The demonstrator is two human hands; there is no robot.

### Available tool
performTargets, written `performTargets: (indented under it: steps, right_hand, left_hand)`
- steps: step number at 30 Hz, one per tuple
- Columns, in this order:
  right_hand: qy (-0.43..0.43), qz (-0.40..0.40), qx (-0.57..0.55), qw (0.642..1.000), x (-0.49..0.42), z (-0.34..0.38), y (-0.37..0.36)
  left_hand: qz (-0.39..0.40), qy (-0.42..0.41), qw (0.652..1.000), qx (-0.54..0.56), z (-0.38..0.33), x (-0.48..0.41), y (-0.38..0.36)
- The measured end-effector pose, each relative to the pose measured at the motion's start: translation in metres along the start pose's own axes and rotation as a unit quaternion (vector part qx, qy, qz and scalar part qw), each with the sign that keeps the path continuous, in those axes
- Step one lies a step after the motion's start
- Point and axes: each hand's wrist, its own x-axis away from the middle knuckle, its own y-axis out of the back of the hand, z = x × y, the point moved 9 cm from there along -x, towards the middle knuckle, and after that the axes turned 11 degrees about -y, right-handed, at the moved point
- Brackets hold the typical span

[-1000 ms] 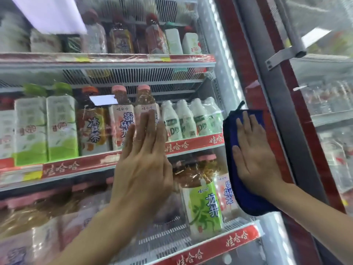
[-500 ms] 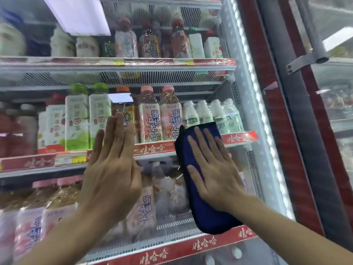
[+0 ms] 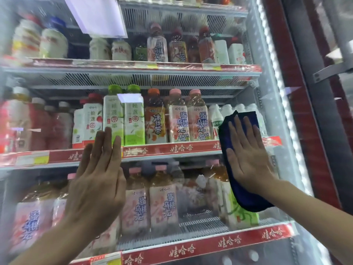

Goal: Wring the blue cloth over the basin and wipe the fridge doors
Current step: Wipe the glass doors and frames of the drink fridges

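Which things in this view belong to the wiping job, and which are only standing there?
Job: blue cloth; right hand pressing it flat on the fridge door glass; left hand, open, at the same glass.
Not part: drink bottles; red shelf strips; white paper sheet; grey door handle.

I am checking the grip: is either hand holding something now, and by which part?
Nothing is gripped. The right hand presses the blue cloth flat against the fridge door, palm on its upper part; the left hand is open.
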Motion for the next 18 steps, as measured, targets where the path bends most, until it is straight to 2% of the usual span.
performTargets:
  steps: [9, 13, 18]
  right_hand:
    - [0.047, 0.015, -0.011, 0.999, 0.037, 0.126, -0.018]
    - [0.038, 0.019, -0.034, 0.999, 0.036, 0.122, -0.016]
    - [-0.022, 0.021, -0.045, 0.999, 0.023, 0.084, -0.009]
  left_hand:
    - [0.003, -0.014, 1.000, -0.022, 0.011, 0.007, 0.007]
    - [0.008, -0.020, 0.999, -0.029, 0.006, 0.004, 0.012]
    - [0.000, -0.017, 1.000, -0.024, 0.005, -0.001, 0.018]
